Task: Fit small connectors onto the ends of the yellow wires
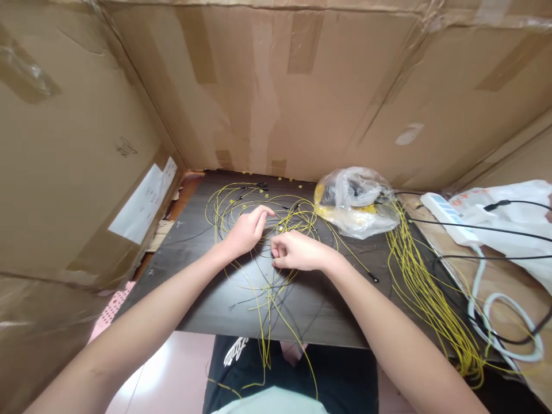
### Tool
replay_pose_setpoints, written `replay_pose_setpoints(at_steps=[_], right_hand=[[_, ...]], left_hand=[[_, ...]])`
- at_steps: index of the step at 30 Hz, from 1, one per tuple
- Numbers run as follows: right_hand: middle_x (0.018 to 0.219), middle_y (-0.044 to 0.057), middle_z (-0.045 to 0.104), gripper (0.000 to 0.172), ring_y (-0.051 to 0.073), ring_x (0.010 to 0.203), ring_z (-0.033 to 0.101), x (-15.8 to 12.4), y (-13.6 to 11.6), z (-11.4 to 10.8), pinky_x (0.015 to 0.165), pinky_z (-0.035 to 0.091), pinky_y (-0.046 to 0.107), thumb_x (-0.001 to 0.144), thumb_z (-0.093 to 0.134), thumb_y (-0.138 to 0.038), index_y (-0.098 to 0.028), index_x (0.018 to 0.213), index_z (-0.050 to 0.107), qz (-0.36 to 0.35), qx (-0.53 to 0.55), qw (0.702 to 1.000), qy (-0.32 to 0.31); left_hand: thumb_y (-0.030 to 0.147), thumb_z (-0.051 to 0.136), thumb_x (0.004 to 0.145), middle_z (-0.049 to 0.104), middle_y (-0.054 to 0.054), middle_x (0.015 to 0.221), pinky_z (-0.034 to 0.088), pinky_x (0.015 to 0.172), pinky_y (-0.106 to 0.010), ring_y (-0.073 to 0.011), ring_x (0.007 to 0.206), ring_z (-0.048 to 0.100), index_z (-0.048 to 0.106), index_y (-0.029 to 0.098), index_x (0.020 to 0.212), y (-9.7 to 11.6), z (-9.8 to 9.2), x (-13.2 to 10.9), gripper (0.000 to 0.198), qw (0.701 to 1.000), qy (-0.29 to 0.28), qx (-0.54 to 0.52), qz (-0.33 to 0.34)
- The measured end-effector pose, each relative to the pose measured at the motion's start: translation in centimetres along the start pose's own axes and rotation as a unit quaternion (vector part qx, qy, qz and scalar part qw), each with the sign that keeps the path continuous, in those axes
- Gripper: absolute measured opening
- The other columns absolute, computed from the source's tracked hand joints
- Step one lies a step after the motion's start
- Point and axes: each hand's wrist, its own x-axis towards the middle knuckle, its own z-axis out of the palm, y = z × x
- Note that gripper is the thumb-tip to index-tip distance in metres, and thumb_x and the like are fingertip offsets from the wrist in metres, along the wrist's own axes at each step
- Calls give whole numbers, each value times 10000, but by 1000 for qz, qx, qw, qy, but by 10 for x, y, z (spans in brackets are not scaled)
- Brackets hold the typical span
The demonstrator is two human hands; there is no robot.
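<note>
Thin yellow wires with black ends (241,201) lie in loose coils on a dark tabletop (332,305). My left hand (248,230) rests on the coils with its fingers pinched together on a yellow wire. My right hand (297,251) is beside it, curled into a loose fist and pinching the same tangle of wires. Several strands run from under my hands over the table's front edge (267,339) toward my lap.
A clear plastic bag (356,201) with yellow and black parts lies at the back right. A thick bundle of yellow wires (426,293) drapes over the right side. A white power strip (444,213), its white cable (483,299) and black cables sit at right. Cardboard walls (280,86) surround the table.
</note>
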Motion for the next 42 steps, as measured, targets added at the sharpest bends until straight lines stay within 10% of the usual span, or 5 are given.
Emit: replay_pose_setpoints(at_steps=[11,22,34,42], right_hand=[[610,-21,587,94,136,586,520,11,13,10,619,355,255,764,616,-143,-195,710,561,-30,-36,984,174],[687,-54,589,94,113,603,553,22,24,17,635,416,221,821,566,-161,-215,876,511,-93,119,937,314],[974,98,687,214,223,889,606,14,18,14,769,412,319,1025,444,-297,-183,924,594,-11,-177,943,281],[874,71,723,333,193,782,628,17,17,16,725,349,309,1055,373,-249,-180,865,638,0,-153,962,226]], left_hand=[[179,563,785,395,96,500,309,554,-219,-95,471,326,706,170,1020,1,-8,-3,275,992,-112,28,53],[291,605,849,355,92,475,282,525,-213,-87,454,295,759,159,997,-6,-12,1,250,992,-86,42,76],[358,551,949,742,-43,765,440,610,-244,-172,618,642,760,221,1058,-14,-11,1,273,982,-90,130,104],[304,475,978,711,-38,744,373,593,-253,-182,629,626,697,210,971,-6,-16,-1,241,962,-160,172,141]])
